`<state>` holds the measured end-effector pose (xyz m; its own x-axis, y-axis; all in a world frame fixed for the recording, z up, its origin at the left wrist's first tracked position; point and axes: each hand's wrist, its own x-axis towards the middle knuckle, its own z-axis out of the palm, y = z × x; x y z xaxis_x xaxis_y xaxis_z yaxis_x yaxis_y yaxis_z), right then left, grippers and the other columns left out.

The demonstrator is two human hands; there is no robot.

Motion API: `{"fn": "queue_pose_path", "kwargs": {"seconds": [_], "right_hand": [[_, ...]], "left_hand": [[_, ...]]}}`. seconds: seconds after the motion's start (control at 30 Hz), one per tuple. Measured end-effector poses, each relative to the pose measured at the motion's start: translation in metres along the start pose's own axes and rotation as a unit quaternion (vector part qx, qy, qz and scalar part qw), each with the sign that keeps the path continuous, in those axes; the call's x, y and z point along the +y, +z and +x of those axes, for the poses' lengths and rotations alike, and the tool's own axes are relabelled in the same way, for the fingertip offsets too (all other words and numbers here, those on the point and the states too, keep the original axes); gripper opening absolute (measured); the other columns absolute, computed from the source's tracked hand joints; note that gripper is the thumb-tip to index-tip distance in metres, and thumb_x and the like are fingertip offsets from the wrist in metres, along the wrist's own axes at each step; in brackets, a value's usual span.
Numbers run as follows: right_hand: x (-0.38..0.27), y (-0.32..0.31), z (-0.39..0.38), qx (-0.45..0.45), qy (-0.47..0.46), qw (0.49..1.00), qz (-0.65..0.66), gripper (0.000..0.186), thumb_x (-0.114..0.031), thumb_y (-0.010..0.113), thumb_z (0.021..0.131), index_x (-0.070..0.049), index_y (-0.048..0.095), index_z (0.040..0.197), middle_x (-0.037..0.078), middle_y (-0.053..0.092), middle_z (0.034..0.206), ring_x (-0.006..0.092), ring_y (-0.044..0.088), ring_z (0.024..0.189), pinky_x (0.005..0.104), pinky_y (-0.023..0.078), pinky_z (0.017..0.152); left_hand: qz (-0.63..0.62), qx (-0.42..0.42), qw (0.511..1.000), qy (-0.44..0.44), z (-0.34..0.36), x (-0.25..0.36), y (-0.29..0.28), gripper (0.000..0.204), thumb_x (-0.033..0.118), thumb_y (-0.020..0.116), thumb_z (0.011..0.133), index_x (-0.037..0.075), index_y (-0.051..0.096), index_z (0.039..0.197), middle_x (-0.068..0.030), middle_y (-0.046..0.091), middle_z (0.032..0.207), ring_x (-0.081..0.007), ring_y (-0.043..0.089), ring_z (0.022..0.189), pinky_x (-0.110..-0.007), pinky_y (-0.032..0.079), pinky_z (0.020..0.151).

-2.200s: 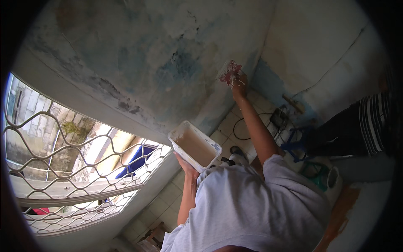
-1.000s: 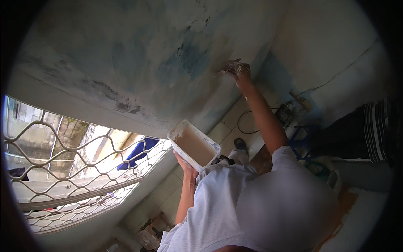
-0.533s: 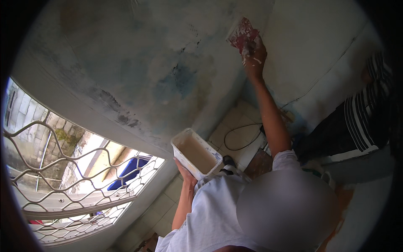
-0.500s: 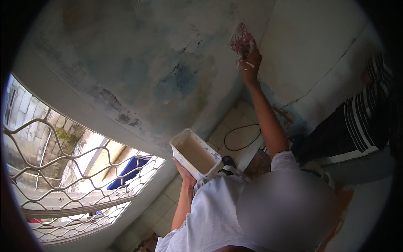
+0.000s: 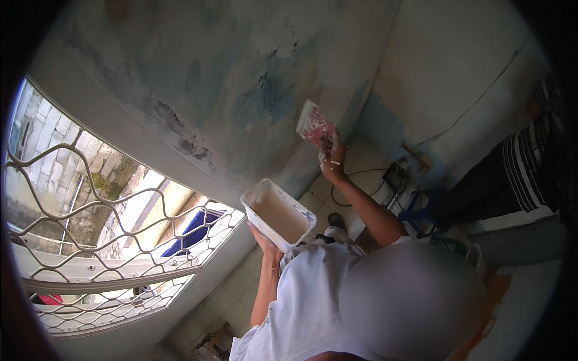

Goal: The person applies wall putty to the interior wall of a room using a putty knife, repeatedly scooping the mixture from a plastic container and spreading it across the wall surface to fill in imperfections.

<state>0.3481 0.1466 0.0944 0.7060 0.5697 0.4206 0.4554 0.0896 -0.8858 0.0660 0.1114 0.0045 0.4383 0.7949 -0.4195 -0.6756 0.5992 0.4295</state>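
My left hand [image 5: 265, 243] is wrapped under and along the near left side of a white rectangular tub [image 5: 307, 220], tilted a little. Pale beige paste lies inside it, and smears mark its rim. In my right hand [image 5: 333, 159] is a putty knife [image 5: 314, 126] with a wide pale blade and a red body crusted with white paste. The blade points up and left, in front of the wall [image 5: 217, 66]; I cannot tell whether it touches. White paste also spots the fingers of my right hand.
On the left is a window with a wavy metal grille [image 5: 120, 201]. A person in dark striped clothing [image 5: 512, 171] is at the right, near a blue stool [image 5: 418, 212]. A dark cable [image 5: 334, 195] loops over the tiled floor. Cracks and dark patches mark the walls.
My right hand has come down and to the left with the putty knife, from high on the wall toward the tub. The tub stays nearly in place in my left hand.
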Motion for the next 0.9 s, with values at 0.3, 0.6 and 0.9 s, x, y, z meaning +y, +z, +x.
{"fn": "queue_pose_path", "kwargs": {"seconds": [0.3,0.6,0.9], "right_hand": [[0.250,0.004,0.011,0.011,0.496,0.793,0.354,0.027,-0.024,0.056,0.101,-0.002,0.058,0.116,0.011,0.068,0.097,0.0211,0.068,0.091,0.0312,0.053,0.089],[0.238,0.037,0.062,-0.045,0.389,0.863,0.319,0.026,-0.023,0.056,0.101,0.002,0.063,0.098,0.014,0.068,0.089,0.0250,0.069,0.080,0.0367,0.058,0.071],[0.001,-0.031,0.207,-0.094,0.231,0.897,0.364,0.017,-0.006,0.055,0.099,0.009,0.058,0.091,0.018,0.064,0.086,0.0338,0.070,0.087,0.0461,0.063,0.090]], "left_hand": [[0.012,0.051,0.997,0.055,-0.027,0.016,-0.018,0.076,0.068,0.027,0.100,0.012,0.039,0.149,-0.0079,0.048,0.144,-0.0272,0.049,0.129,-0.040,0.043,0.108],[0.042,0.112,0.988,0.098,-0.040,0.011,-0.002,0.076,0.069,0.026,0.099,0.013,0.041,0.148,-0.0073,0.050,0.143,-0.0273,0.051,0.127,-0.043,0.045,0.106],[-0.024,0.049,0.998,0.044,0.016,-0.030,0.037,0.073,0.068,0.032,0.099,0.014,0.045,0.146,-0.0059,0.052,0.141,-0.0270,0.052,0.125,-0.042,0.046,0.106]]}}
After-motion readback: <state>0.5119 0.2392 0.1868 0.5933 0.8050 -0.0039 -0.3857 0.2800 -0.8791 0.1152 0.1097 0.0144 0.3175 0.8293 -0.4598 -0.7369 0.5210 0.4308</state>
